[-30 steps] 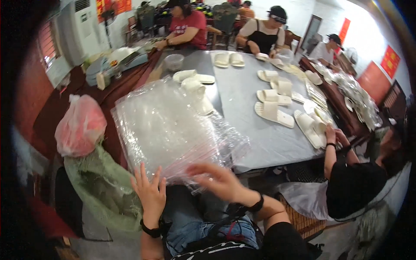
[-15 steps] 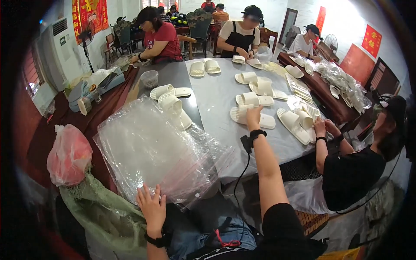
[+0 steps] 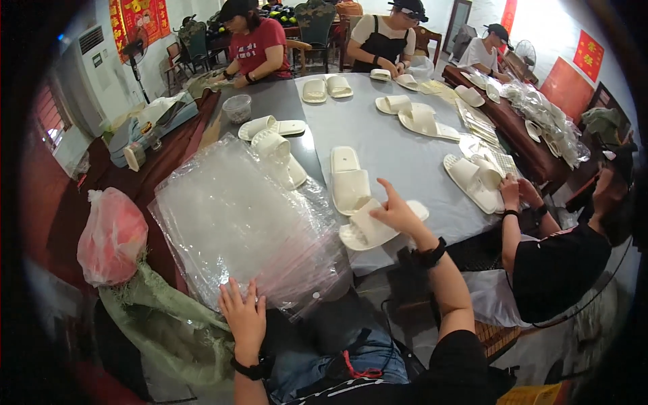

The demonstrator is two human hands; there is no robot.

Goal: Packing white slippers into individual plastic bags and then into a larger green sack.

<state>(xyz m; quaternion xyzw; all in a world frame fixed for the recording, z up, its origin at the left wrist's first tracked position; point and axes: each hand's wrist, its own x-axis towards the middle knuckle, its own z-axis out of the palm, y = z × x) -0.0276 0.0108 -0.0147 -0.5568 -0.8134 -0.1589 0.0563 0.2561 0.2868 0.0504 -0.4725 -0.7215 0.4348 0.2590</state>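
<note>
My left hand [image 3: 244, 316] lies with fingers spread on the near edge of a stack of clear plastic bags [image 3: 223, 202] with pinkish strips. My right hand [image 3: 399, 214] is over a cream slipper [image 3: 364, 233] lying crosswise at the table's near edge. Its index finger points out, apart from the thumb, which is by the strap; the other fingers are partly hidden. A second cream slipper [image 3: 349, 182] lies lengthwise just beyond, its near end meeting the first. Another cream pair [image 3: 273, 145] rests past the bags, partly on them.
More slippers [image 3: 422, 120] lie across the grey table [image 3: 307, 138]. A clear tub [image 3: 236, 108] stands at the far left. A co-worker at right handles slippers [image 3: 472, 177]; others sit across the table. A pink-filled bag [image 3: 113, 236] and green sack [image 3: 169, 324] are at left.
My right hand has come nearer to me, and a slipper pair now lies at the table's near edge, turned. Its index finger has stretched out. My left hand stays on the bags.
</note>
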